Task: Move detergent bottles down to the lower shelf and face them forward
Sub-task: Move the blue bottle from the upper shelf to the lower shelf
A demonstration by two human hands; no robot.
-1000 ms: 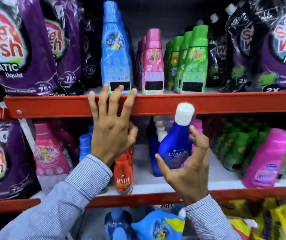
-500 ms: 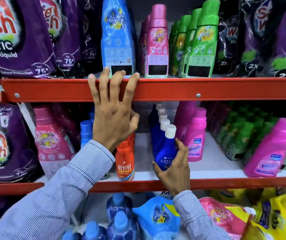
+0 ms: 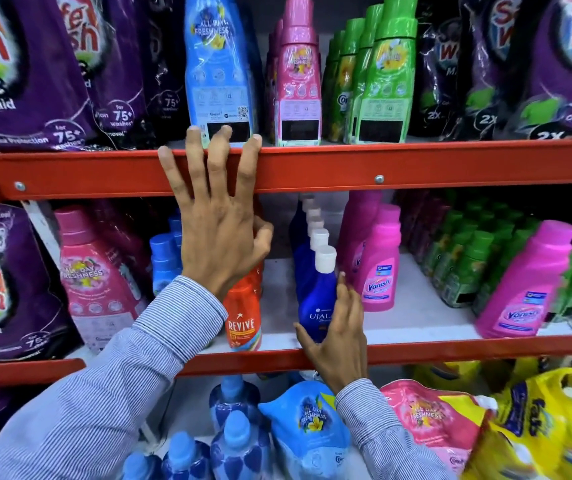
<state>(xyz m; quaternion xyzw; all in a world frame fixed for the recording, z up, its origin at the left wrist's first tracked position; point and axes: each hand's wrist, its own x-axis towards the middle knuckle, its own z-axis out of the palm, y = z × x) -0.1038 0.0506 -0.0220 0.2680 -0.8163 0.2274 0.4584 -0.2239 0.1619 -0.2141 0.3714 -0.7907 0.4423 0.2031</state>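
Right hand point(image 3: 336, 336) of ours cups the blue bottle point(image 3: 315, 303) at its base, thumb on one side, fingers up the other, loosely closed around it. It stands upright on the lower shelf point(image 3: 416, 353), long axis vertical, white cap up, its "UJALA" label turned toward us, at the front of a row of like bottles running back. Just left stands the red bottle point(image 3: 243, 320); to the right, a pink bottle point(image 3: 379, 271). Our left hand point(image 3: 218, 216) reaches higher, fingers spread and hooked over the upper shelf point(image 3: 381, 164) rail, holding no bottle. Behind those fingertips stands a light blue bottle point(image 3: 220, 71).
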